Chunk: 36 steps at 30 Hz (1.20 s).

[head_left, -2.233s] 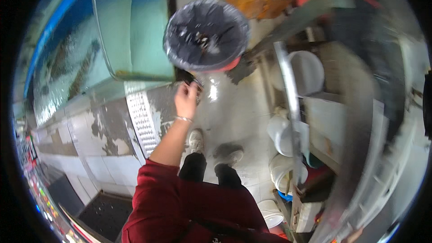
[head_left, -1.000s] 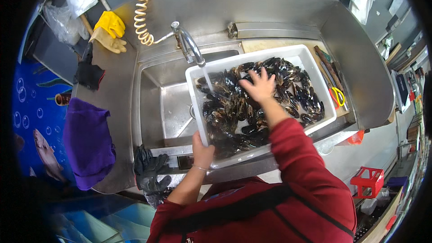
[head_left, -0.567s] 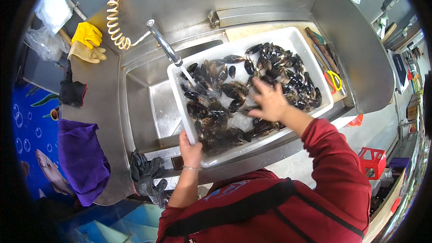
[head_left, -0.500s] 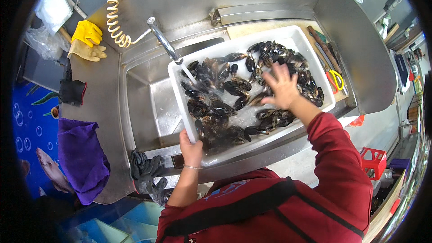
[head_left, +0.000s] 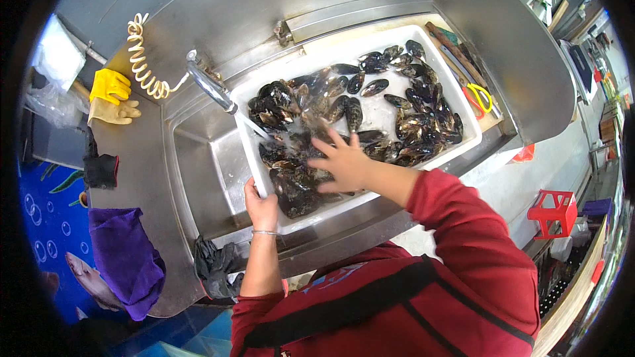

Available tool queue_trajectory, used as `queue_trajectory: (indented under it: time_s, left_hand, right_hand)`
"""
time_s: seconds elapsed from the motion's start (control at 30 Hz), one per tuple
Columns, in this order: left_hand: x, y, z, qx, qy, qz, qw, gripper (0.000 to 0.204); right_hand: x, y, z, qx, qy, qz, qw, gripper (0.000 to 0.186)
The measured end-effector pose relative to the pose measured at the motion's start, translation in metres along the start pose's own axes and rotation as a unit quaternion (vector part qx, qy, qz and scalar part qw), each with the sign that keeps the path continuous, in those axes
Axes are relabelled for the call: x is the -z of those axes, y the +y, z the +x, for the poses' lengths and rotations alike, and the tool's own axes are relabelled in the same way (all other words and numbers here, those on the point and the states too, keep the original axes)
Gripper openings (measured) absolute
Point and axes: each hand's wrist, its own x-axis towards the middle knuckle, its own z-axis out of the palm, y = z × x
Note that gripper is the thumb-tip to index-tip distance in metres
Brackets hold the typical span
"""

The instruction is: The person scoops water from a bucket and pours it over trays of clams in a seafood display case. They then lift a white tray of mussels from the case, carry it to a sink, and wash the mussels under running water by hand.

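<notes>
My left hand (head_left: 261,205) grips the near left corner of a white plastic tray (head_left: 466,116), which lies across the steel sink and board. Dark mussels (head_left: 423,125) are spread and heaped in shallow water inside it. My right hand (head_left: 339,162), fingers spread, rests among mussels in the near left half, slightly blurred; whether it touches the tray's bottom is hidden. Water runs from the chrome faucet (head_left: 211,89) into the tray's left side.
The sink basin (head_left: 205,165) shows left of the tray. Scissors (head_left: 479,99) and tools lie on a cutting board at right. Yellow gloves (head_left: 112,86), a coiled hose (head_left: 145,59), a purple cloth (head_left: 126,258) and black gloves (head_left: 211,264) are at left. A red stool (head_left: 552,211) stands lower right.
The view has shifted from a walkway to the sink. Since half a second ago my right hand has moved left and toward me, and mussels are redistributed, leaving a barer patch at upper middle.
</notes>
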Motion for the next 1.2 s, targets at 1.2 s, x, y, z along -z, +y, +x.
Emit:
queue_trajectory:
  time_s: [1.2]
  left_hand:
    - [-0.087, 0.106, 0.013, -0.202, -0.369, 0.570, 0.705, 0.091]
  right_hand:
    - [0.019, 0.080, -0.013, -0.236, 0.070, 0.076, 0.966, 0.087]
